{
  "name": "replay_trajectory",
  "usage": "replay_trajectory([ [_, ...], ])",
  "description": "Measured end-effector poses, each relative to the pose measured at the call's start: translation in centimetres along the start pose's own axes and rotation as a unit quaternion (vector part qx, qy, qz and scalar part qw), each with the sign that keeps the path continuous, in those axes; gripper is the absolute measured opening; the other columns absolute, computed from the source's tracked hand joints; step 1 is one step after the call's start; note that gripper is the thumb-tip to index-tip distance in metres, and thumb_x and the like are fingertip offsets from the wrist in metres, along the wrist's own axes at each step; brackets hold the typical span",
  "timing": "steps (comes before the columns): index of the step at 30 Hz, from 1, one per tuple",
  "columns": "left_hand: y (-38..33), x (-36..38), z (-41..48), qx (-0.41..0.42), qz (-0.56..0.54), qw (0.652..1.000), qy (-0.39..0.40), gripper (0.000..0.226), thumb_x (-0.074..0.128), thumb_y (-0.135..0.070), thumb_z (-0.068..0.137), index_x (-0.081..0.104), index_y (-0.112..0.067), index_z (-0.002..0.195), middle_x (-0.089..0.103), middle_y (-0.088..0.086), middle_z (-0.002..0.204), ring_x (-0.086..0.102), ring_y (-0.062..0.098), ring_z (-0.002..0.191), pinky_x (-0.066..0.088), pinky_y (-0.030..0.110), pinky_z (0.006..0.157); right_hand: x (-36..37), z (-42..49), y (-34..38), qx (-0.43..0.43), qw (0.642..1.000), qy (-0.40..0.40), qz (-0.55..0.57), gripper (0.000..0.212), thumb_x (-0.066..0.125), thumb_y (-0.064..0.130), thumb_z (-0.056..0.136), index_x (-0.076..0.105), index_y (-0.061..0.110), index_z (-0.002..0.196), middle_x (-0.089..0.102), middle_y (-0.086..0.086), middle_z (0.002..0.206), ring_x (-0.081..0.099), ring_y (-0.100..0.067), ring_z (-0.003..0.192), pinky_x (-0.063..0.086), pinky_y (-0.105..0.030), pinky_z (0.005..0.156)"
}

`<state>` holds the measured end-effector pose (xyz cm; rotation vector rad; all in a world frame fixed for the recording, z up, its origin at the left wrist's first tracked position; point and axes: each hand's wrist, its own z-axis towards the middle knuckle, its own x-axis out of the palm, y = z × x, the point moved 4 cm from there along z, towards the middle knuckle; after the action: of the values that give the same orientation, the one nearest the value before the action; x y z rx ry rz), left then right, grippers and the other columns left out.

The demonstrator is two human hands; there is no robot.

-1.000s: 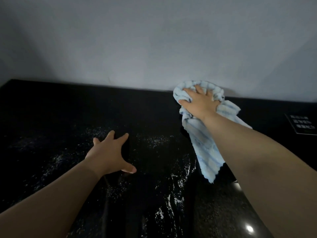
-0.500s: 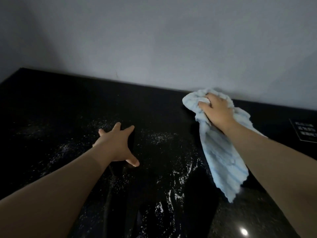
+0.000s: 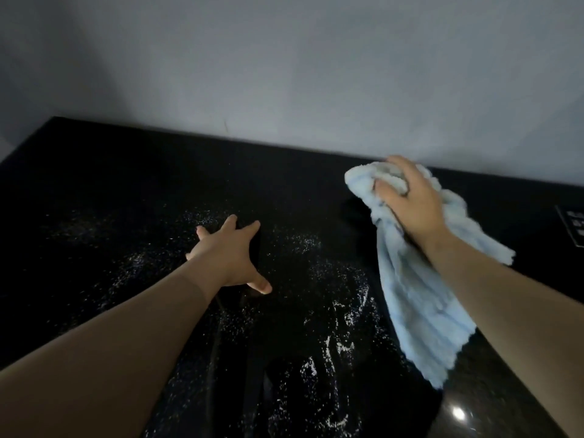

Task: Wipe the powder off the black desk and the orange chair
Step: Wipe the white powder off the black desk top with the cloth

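Black and glossy, the desk (image 3: 132,172) fills the lower scene and butts against a matte grey wall (image 3: 284,64) at its far edge; the hard polished top shows a lamp glint at near right. White powder (image 3: 335,314) lies on it as fine specks at centre and as smeared streaks nearer, so most wiping is judged still to do. The orange chair is not in view. A pale blue cloth (image 3: 420,298), ribbed, plush and limp, hangs from the far right toward the near side. The right hand (image 3: 410,200) grips its bunched upper end, fingers curled into the folds, ready for a stroke. The left hand (image 3: 230,257) rests flat on the desk, fingers spread and holding nothing, probably bracing the reach.
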<state>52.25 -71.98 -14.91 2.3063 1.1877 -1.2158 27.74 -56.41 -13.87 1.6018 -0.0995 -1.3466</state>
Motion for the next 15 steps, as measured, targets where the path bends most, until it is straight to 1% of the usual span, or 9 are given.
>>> replay_trajectory([
  [2, 0.0, 0.1, 0.1, 0.001, 0.001, 1.0, 0.001, 0.123, 0.081, -0.054, 0.058, -0.002, -0.041, 0.147, -0.01, -0.003, 0.158, -0.007, 0.05, 0.139, 0.03, 0.062, 0.106, 0.7, 1.0, -0.9, 0.003, 0.984, 0.043, -0.171, 0.042, 0.045, 0.054, 0.088, 0.04, 0.049, 0.13, 0.048, 0.011, 0.137, 0.038, -0.028, 0.129, 0.029, -0.06, 0.103],
  [4, 0.1, 0.1, 0.1, 0.0, 0.006, 1.0, 0.0, 0.123, 0.081, -0.055, 0.058, -0.003, -0.041, 0.147, -0.01, -0.003, 0.158, -0.007, 0.051, 0.139, 0.029, 0.062, 0.106, 2.0, 0.6, -0.6, -0.032, 0.974, 0.057, -0.218, 0.041, 0.043, 0.054, 0.087, 0.045, 0.048, 0.128, 0.047, 0.009, 0.139, 0.036, -0.028, 0.129, 0.027, -0.062, 0.101],
  [6, 0.1, 0.2, 0.1, -0.001, 0.008, 1.0, 0.001, 0.123, 0.08, -0.055, 0.059, -0.003, -0.042, 0.147, -0.01, -0.003, 0.158, -0.007, 0.051, 0.139, 0.029, 0.062, 0.106, 2.5, -0.7, 0.5, -0.086, 0.981, 0.056, -0.167, 0.042, 0.044, 0.053, 0.083, 0.059, 0.039, 0.119, 0.058, 0.005, 0.127, 0.046, -0.028, 0.119, 0.032, -0.057, 0.098],
  [8, 0.1, 0.2, 0.2, -0.001, 0.007, 1.0, 0.003, 0.122, 0.08, -0.055, 0.059, -0.003, -0.042, 0.147, -0.01, -0.004, 0.158, -0.007, 0.051, 0.139, 0.03, 0.063, 0.106, 2.6, -2.7, 1.7, -0.149, 0.981, 0.048, -0.111, 0.043, 0.04, 0.048, 0.078, 0.069, 0.03, 0.103, 0.069, 0.005, 0.106, 0.055, -0.021, 0.101, 0.034, -0.046, 0.091],
  [10, 0.3, 0.2, 0.3, 0.001, 0.006, 1.0, 0.004, 0.123, 0.08, -0.056, 0.058, -0.004, -0.042, 0.147, -0.011, -0.004, 0.158, -0.007, 0.051, 0.139, 0.029, 0.063, 0.106, 3.0, -4.5, 2.3, -0.182, 0.98, 0.049, -0.057, 0.034, 0.045, 0.04, 0.076, 0.073, 0.026, 0.089, 0.068, 0.014, 0.086, 0.052, -0.01, 0.089, 0.027, -0.038, 0.086],
  [11, 0.3, 0.2, 0.3, 0.002, 0.007, 1.0, 0.004, 0.123, 0.08, -0.056, 0.059, -0.004, -0.042, 0.147, -0.011, -0.003, 0.158, -0.008, 0.051, 0.139, 0.028, 0.063, 0.107, 3.2, -4.8, 2.4, -0.173, 0.982, 0.068, -0.031, 0.028, 0.05, 0.036, 0.076, 0.074, 0.026, 0.089, 0.065, 0.02, 0.083, 0.049, -0.007, 0.089, 0.025, -0.036, 0.087],
  [12, 0.3, 0.3, 0.4, 0.002, 0.009, 1.0, 0.003, 0.123, 0.08, -0.056, 0.059, -0.005, -0.042, 0.147, -0.012, -0.002, 0.158, -0.008, 0.051, 0.139, 0.027, 0.063, 0.107, 3.3, -4.7, 2.3, -0.161, 0.983, 0.089, -0.002, 0.025, 0.055, 0.031, 0.077, 0.074, 0.026, 0.093, 0.061, 0.025, 0.085, 0.048, -0.006, 0.09, 0.028, -0.037, 0.09],
  [13, 0.3, 0.3, 0.4, 0.001, 0.01, 1.0, 0.004, 0.123, 0.08, -0.056, 0.059, -0.005, -0.042, 0.147, -0.012, -0.002, 0.158, -0.008, 0.051, 0.139, 0.026, 0.063, 0.108, 3.2, -4.1, 1.9, -0.14, 0.984, 0.11, 0.024, 0.024, 0.06, 0.025, 0.08, 0.073, 0.024, 0.1, 0.062, 0.022, 0.09, 0.052, -0.009, 0.09, 0.034, -0.039, 0.094],
  [15, 0.3, 0.4, 0.5, 0.0, 0.009, 1.0, 0.004, 0.123, 0.08, -0.056, 0.058, -0.005, -0.043, 0.147, -0.012, -0.003, 0.158, -0.008, 0.051, 0.139, 0.026, 0.063, 0.108, 2.0, -2.3, 1.1, -0.102, 0.992, 0.071, 0.018, 0.026, 0.061, 0.017, 0.086, 0.07, 0.02, 0.111, 0.068, 0.001, 0.104, 0.059, -0.024, 0.099, 0.041, -0.051, 0.096],
])
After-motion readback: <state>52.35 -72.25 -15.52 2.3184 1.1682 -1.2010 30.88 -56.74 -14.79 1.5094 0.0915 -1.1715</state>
